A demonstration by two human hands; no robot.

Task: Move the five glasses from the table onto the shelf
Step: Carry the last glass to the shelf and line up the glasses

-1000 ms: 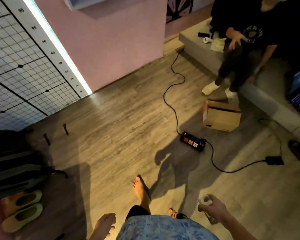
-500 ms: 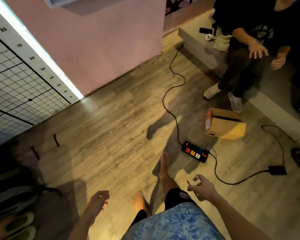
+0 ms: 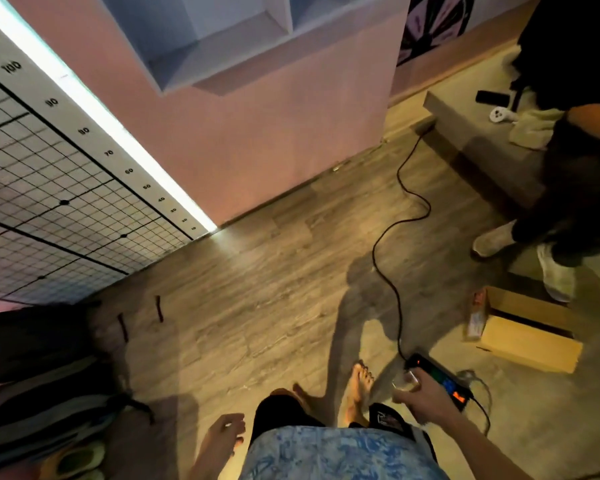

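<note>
My right hand [image 3: 426, 394] grips a small clear glass [image 3: 404, 382] at waist height, low on the right of the view, above the wooden floor. At the bottom centre my left hand [image 3: 224, 436] hangs with relaxed fingers and holds nothing. A white shelf unit [image 3: 229, 46] with open compartments is fixed to the pink wall at the top of the view, well ahead of both hands. No table or other glasses are in view.
A black cable [image 3: 392, 237] snakes across the floor to a power strip [image 3: 440, 377] just under my right hand. A cardboard box [image 3: 527, 332] lies at the right, near a seated person's feet [image 3: 555, 271]. Bags [image 3: 42, 386] and slippers [image 3: 77, 459] sit at the lower left.
The view has tilted up as I step forward, bringing the shelf into sight. My right hand stays gripped on the glass and has moved over the power strip.
</note>
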